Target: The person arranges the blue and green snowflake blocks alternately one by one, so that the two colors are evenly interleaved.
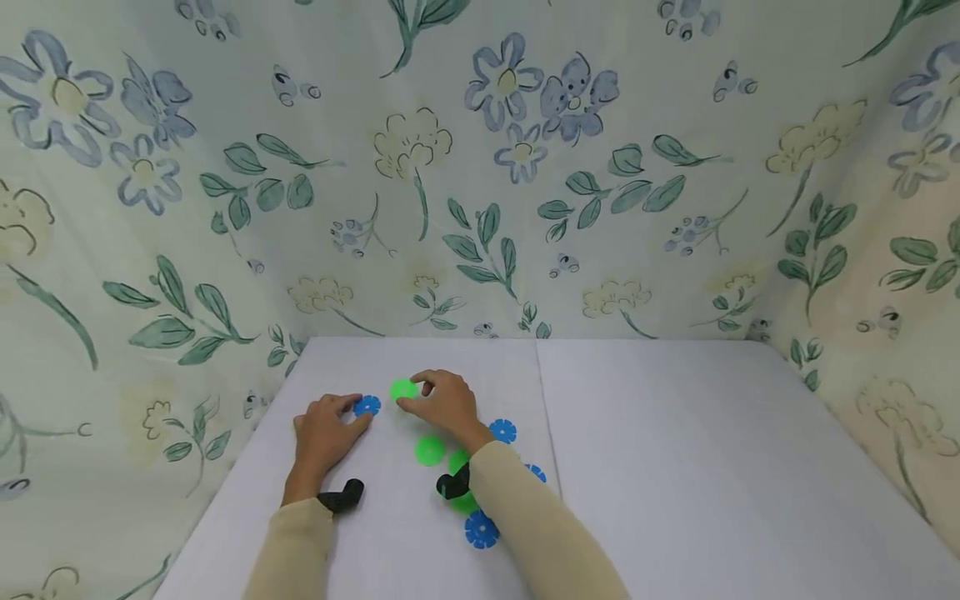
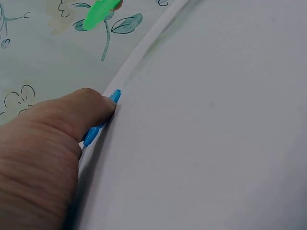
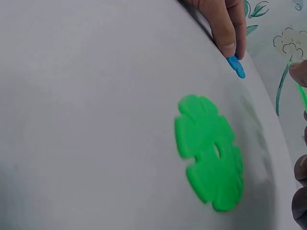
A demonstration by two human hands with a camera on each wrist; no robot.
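My left hand [image 1: 326, 432] pinches a blue notched disc [image 1: 367, 406] between thumb and fingers at the left of the table; the left wrist view shows this disc [image 2: 94, 130] edge-on beside the thumb. Just to its right, my right hand [image 1: 446, 406] grips a green disc [image 1: 402, 390] by its edge, a short gap from the blue one. Only a sliver of that green disc [image 3: 301, 93] shows at the right border of the right wrist view. A second green disc [image 1: 430, 451], flower-shaped with a central slot, lies below the right hand.
Several more discs lie under and beside the right forearm, among them a blue disc [image 1: 482, 529], another blue disc [image 1: 503, 431] and a partly covered green disc [image 1: 463, 502]. A white cloth [image 1: 675, 450] covers the table, with a crease down it. Flowered curtains [image 1: 480, 183] hang behind and at both sides.
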